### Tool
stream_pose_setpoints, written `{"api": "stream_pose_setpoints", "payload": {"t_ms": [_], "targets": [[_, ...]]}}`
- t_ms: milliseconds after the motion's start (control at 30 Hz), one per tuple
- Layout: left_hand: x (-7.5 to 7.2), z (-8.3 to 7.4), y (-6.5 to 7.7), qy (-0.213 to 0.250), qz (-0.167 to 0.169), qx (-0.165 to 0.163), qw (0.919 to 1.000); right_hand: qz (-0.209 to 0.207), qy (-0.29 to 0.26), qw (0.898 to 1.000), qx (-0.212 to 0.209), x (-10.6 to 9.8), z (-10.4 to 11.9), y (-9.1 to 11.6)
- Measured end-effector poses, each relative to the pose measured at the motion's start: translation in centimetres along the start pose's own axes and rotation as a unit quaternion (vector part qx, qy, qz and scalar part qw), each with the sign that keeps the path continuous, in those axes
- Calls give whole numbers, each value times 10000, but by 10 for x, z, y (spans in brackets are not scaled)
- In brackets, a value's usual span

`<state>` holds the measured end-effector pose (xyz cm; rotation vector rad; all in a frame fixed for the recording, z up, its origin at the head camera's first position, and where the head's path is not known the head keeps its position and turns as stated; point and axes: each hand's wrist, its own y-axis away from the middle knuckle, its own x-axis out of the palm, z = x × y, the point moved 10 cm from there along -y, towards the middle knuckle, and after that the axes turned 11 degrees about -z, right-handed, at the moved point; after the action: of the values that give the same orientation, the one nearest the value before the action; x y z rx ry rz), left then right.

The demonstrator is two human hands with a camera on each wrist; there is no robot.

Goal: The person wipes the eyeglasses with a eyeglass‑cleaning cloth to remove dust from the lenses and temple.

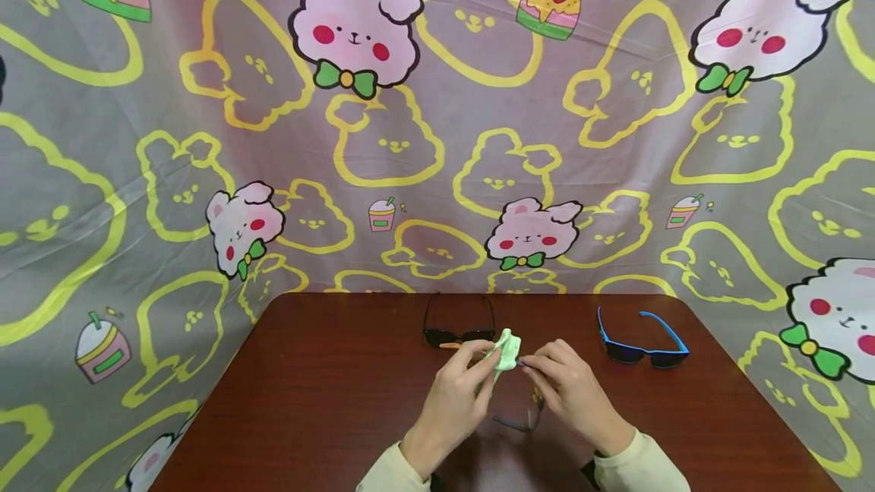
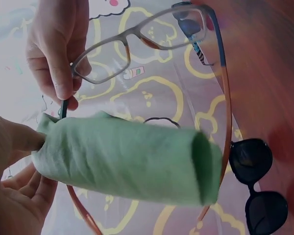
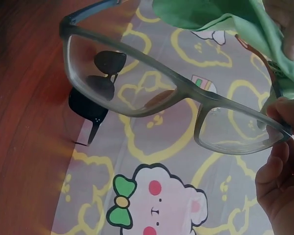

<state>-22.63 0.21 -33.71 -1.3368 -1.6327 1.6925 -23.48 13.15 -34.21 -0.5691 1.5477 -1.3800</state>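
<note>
My left hand holds a light green cloth between thumb and fingers. The cloth is wrapped around one temple arm of a pair of eyeglasses, whose orange-brown end comes out below it in the left wrist view. The eyeglasses have a grey frame with clear lenses; the other temple arm stands unfolded. With thumb and fingertips my right hand pinches the frame's corner by the hinge, close to the cloth. In the head view the hands hide much of the frame.
Black sunglasses lie on the dark red-brown table, just beyond the left hand. Farther right are blue-framed sunglasses with dark lenses. A patterned cloth curtain hangs around the table's back and sides.
</note>
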Motion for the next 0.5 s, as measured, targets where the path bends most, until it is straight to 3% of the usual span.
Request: {"api": "stream_pose_setpoints", "payload": {"t_ms": [133,267,500], "targets": [[2,-1,0,-744,116,319,9967,5,85,9999,-115,0,1,1],[4,-5,1,-1417,162,793,9866,27,120,9997,-206,0,2,1],[11,-8,2,-1624,407,1143,9792,326,-116,9994,35,3,0,2]]}}
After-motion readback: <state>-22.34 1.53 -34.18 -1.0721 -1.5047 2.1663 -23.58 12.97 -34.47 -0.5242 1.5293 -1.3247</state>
